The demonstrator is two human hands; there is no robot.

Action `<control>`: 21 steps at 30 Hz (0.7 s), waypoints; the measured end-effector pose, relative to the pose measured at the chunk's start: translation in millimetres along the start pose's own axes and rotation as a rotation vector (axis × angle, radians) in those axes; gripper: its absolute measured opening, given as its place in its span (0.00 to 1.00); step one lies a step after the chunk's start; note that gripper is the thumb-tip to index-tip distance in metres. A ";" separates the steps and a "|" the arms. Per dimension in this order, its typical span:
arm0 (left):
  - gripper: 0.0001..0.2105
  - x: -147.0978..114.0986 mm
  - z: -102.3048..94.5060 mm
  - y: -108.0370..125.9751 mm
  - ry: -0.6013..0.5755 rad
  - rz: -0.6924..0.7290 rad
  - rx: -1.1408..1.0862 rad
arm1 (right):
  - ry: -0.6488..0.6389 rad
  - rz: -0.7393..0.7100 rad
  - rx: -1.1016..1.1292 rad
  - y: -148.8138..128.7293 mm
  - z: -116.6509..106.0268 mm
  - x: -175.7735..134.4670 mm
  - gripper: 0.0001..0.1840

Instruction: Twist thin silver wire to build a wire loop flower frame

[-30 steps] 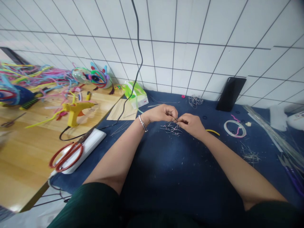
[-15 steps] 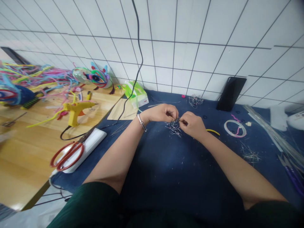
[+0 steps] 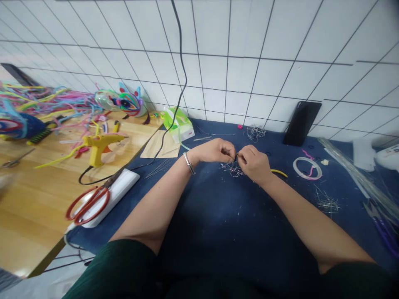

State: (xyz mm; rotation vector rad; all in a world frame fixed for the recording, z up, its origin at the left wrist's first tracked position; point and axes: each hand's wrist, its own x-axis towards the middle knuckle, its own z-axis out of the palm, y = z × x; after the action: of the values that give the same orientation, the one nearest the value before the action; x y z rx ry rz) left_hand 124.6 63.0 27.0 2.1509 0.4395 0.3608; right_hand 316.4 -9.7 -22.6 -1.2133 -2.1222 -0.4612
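Over the dark blue cloth (image 3: 215, 232), my left hand (image 3: 220, 150) and my right hand (image 3: 255, 162) meet with their fingertips almost touching. Both are closed in a pinch on a small dark thing (image 3: 237, 155), too small to name. A loose tangle of thin silvery wire (image 3: 232, 169) lies right under the fingertips; whether it joins what I pinch I cannot tell. Part of it is hidden behind my right hand. A short yellow strip (image 3: 279, 172) lies beside my right wrist.
Left are red-handled scissors (image 3: 89, 204) on a white power strip (image 3: 124, 185), and a yellow glue gun (image 3: 102, 145). Behind stand a green tissue pack (image 3: 179, 123) and a black phone (image 3: 302, 123). To the right lie a clear ring coil (image 3: 296, 168), wire bits (image 3: 327, 203) and purple-handled cutters (image 3: 382, 226).
Both hands have shifted slightly, the left a little to the right and down. More of the wire tangle is now covered by my right hand. The pinch stays closed.
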 end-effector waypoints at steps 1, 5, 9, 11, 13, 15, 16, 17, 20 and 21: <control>0.05 0.5 1.0 -0.9 0.017 -0.009 -0.042 | 0.011 0.010 -0.001 -0.2 -0.2 0.2 0.07; 0.04 2.9 7.5 -3.2 0.105 -0.055 -0.193 | 0.044 0.051 0.004 -0.3 -0.6 1.4 0.07; 0.04 4.9 12.8 -6.4 0.165 -0.062 -0.247 | 0.066 0.079 0.035 0.9 0.1 2.1 0.07; 0.04 5.5 13.5 -8.0 0.188 -0.047 -0.218 | 0.073 0.100 0.075 1.5 0.7 2.6 0.07; 0.03 5.7 13.2 -9.2 0.198 -0.038 -0.180 | 0.070 0.123 0.129 1.9 1.2 3.4 0.07; 0.03 5.6 12.5 -9.8 0.195 -0.035 -0.154 | 0.062 0.142 0.181 2.0 1.8 4.1 0.07; 0.04 5.5 12.1 -10.0 0.191 -0.034 -0.146 | 0.056 0.152 0.203 2.0 2.1 4.4 0.08; 0.04 5.4 11.7 -10.2 0.185 -0.033 -0.140 | 0.051 0.162 0.223 2.0 2.3 4.7 0.08; 0.04 5.0 10.9 -10.6 0.169 -0.033 -0.127 | 0.041 0.187 0.268 1.9 2.6 4.9 0.08; 0.04 4.8 10.6 -10.8 0.165 -0.033 -0.121 | 0.041 0.191 0.280 1.8 2.6 5.0 0.08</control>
State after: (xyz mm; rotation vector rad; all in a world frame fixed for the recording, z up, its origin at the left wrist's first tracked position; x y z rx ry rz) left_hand 131.3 63.4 12.6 2.0014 0.5324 0.5351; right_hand 315.2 -4.2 -21.2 -1.2164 -1.9357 -0.0988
